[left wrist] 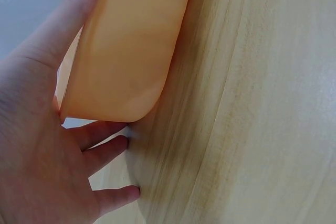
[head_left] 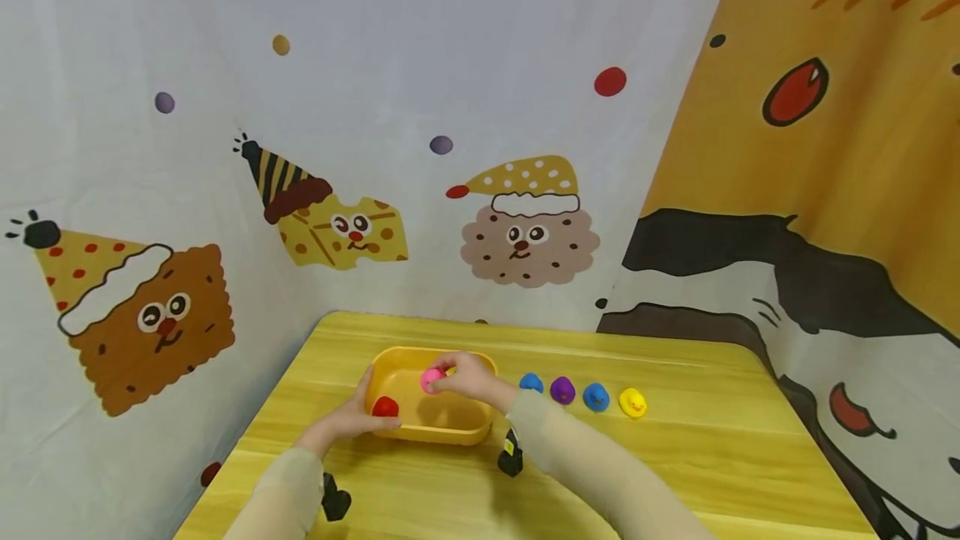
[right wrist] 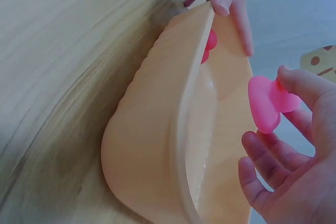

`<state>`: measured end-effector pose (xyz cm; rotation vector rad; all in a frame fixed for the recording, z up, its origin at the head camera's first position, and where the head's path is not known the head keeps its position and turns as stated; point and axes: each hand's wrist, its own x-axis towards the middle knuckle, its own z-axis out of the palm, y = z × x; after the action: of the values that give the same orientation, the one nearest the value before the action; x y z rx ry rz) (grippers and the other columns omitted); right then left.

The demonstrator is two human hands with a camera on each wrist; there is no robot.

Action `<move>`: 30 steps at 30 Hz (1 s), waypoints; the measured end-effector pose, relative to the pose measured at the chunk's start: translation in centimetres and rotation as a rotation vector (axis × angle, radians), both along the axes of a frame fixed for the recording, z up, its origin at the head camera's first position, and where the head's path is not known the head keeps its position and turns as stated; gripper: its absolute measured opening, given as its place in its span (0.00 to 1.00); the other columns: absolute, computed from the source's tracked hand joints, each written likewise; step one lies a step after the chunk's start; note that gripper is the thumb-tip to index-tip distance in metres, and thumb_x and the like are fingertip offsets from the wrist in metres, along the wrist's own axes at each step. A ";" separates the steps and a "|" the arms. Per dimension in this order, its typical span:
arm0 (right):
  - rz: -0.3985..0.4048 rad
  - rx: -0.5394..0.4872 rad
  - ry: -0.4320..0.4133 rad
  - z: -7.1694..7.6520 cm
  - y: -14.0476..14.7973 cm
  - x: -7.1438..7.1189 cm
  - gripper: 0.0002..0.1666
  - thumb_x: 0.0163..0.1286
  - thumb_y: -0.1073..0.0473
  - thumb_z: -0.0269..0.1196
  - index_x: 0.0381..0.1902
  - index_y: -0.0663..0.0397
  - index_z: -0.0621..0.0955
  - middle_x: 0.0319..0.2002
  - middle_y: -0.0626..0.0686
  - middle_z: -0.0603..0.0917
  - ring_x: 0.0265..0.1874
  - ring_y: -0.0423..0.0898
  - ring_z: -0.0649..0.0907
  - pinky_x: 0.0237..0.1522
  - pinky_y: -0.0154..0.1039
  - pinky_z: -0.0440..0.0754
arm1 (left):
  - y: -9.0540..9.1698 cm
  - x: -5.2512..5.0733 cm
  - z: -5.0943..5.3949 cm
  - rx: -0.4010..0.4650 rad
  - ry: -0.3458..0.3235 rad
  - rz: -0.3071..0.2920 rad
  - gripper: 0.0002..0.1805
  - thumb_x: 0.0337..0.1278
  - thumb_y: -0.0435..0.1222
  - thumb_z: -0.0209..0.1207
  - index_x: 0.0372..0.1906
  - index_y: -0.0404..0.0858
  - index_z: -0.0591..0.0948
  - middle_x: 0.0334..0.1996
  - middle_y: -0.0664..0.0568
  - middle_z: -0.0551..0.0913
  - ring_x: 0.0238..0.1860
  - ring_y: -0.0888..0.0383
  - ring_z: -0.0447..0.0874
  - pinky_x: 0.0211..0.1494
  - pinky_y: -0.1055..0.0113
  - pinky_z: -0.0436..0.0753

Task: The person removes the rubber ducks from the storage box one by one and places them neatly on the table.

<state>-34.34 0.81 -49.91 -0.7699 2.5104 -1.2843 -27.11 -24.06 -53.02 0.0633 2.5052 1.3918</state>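
Note:
A yellow-orange plastic tub rests on the table. My left hand holds its left end, the thumb at the near rim and the fingers spread around the end, as the left wrist view also shows. Inside, by that hand, lies a red rubber duck; the right wrist view shows only part of it past the rim. Over the tub, my right hand pinches a pink rubber duck between thumb and fingers. The other fingers of that hand are loosely bent beneath the duck.
Right of the tub, a row of toy ducks stands on the wooden table: a blue duck, a purple duck, another blue duck and a yellow duck. A printed cloth hangs behind the table.

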 end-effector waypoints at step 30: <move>-0.076 -0.111 -0.015 2.6 7.6 1.3 0.20 0.58 0.55 0.72 0.48 0.55 0.85 0.42 0.49 0.84 0.35 0.45 0.80 0.36 0.37 0.80 | -0.2 0.1 0.3 -0.002 -0.018 -0.037 0.70 0.49 0.49 0.70 0.73 0.35 0.25 0.72 0.24 0.35 0.69 0.26 0.43 0.67 0.31 0.44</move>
<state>-33.07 8.45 -47.31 -0.6901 2.4963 -1.4599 -26.99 -24.23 -52.73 0.0963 2.4778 1.3695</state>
